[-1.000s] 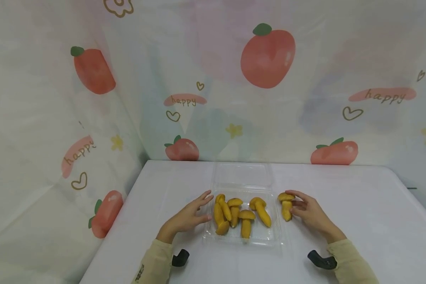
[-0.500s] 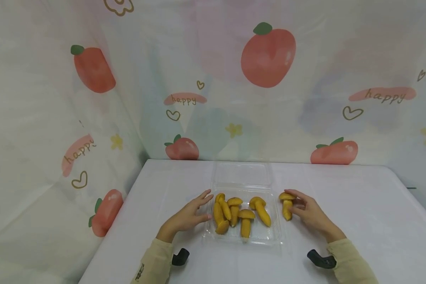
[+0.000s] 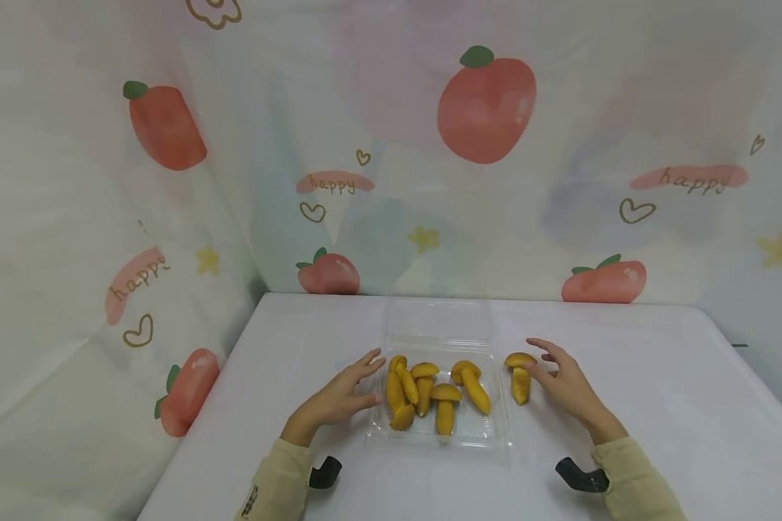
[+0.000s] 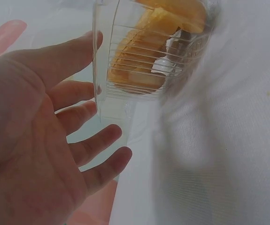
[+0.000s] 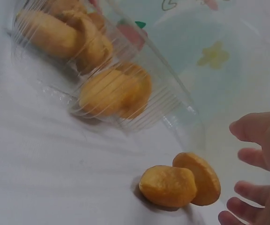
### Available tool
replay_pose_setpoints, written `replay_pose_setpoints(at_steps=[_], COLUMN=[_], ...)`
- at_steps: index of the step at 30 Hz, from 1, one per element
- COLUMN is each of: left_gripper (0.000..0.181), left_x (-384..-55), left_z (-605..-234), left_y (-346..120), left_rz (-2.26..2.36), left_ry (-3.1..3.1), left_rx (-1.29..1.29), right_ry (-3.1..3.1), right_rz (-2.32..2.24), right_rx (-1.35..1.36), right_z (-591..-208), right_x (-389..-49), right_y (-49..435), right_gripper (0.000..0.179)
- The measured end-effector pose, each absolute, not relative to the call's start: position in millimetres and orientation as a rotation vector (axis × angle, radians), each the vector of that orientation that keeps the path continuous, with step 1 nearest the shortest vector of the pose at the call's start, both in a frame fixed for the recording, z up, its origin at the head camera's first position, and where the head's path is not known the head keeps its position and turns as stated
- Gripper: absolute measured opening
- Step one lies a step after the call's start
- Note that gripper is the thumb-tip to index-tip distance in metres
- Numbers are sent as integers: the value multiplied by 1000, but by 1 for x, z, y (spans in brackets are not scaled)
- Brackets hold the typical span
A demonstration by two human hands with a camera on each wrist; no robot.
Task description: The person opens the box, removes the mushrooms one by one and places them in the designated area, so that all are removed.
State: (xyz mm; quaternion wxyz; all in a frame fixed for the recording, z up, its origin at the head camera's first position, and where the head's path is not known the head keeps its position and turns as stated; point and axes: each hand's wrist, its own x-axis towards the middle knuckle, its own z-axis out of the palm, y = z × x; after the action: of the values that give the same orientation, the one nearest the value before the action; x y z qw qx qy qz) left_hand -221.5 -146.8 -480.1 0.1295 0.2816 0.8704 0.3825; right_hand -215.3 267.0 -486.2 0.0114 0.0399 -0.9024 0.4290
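Note:
A clear plastic box [image 3: 495, 437] stands on the table with several yellow mushrooms [image 3: 444, 416] in it. My left hand [image 3: 340, 396] lies at the box's left side with its fingers spread. In the left wrist view, the thumb [image 4: 81, 49] and nearby fingertips meet the box's rim. One more mushroom [image 3: 520, 380] lies on the table, just right of the box. Beside it my right hand [image 3: 575, 387] has its fingers parted. The right wrist view shows a gap between those fingers and the loose mushroom [image 5: 170, 185].
The box's clear lid [image 3: 438, 322] lies folded back toward the far table edge. White cloth covers the table [image 3: 391, 492]. A printed cloth wall [image 3: 391, 239] rises behind and at the left. A black curved piece [image 3: 326, 472] sits by each wrist.
My right hand has let go of the loose mushroom, its fingers opening away to the right. That mushroom stays on the table. The left hand keeps its place; the head view shifts slightly.

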Motion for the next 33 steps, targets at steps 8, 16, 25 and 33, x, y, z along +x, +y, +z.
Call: replay_pose_setpoints(at_steps=[8,16,25,33], left_gripper=[69,69,69,69], left_x=[-222,-221,-220,-221], left_z=[-474,-476,-476,-478], left_y=[-145,-144,-145,-144], left_rz=[1114,1102,1090,1094], left_ry=[2535,2531,2534,2540], left_rx=[825,835,835,833], right_ry=[-2730,-2725,-2725,-2709], right_rz=[1296,1313,1343,1379], right_rx=[232,262,366,442], right_z=[-472,-464,-463,-465], right_x=[-214,-207,-201,-197], right_y=[264,254,238,224], right_gripper=[51,49,44,45])
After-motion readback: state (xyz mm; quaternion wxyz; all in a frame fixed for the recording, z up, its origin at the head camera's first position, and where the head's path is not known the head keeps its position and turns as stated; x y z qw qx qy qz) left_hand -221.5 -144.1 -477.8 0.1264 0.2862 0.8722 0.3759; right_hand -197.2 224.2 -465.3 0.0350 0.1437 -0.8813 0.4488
